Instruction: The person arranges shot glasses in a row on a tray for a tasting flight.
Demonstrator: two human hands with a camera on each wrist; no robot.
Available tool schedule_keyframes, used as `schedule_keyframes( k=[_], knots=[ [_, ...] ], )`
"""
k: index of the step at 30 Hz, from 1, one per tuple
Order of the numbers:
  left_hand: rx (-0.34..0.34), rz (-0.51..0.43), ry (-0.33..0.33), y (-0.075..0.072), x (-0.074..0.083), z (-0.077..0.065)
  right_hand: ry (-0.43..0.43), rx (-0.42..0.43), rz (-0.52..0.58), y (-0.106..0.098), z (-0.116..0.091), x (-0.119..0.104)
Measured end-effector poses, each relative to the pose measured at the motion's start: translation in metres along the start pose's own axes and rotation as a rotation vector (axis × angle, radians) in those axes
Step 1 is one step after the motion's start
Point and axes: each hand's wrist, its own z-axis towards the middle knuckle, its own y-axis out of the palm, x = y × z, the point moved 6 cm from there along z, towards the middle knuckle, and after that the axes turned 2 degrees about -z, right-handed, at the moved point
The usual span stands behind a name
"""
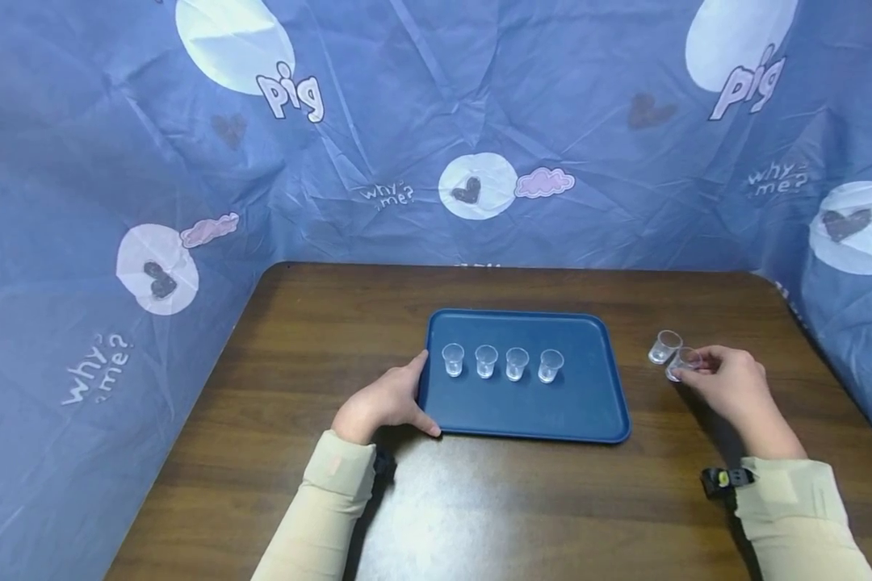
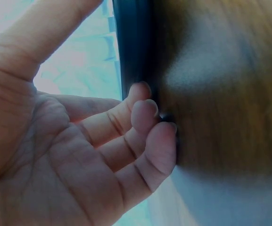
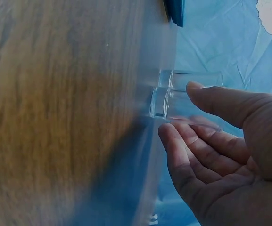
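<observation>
Small clear shot glasses (image 1: 486,361), several in a row, stand upright on a blue tray (image 1: 509,411). My left hand (image 1: 388,399) grips the tray's near left corner, thumb along the front edge and fingers at the left side. In the left wrist view, curled fingertips (image 2: 160,148) rest against the dark tray edge. To the right of the tray, my right hand (image 1: 730,383) holds a shot glass (image 1: 683,365) between thumb and fingers, low over the table. Another shot glass (image 1: 665,347) stands right beside it, farther back.
Everything stands on a brown wooden table (image 1: 320,323). Blue printed sheeting (image 1: 400,105) hangs behind it and along both sides. A small dark device (image 1: 727,480) is strapped to the right wrist.
</observation>
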Motion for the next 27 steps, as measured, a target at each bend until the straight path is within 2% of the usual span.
schedule_keyframes(
  k=[7, 22, 27],
  knots=[
    [-0.012, 0.018, -0.003, 0.000, 0.001, 0.002, 0.021, -0.009, -0.005, -0.005, -0.006, -0.004],
    [0.000, 0.012, 0.000, -0.002, 0.003, 0.000, -0.069, 0.037, 0.009, -0.019, -0.011, -0.035],
    [-0.002, 0.012, -0.010, 0.000, 0.000, 0.000, -0.090, 0.015, 0.011, -0.016, -0.011, -0.048]
  ],
)
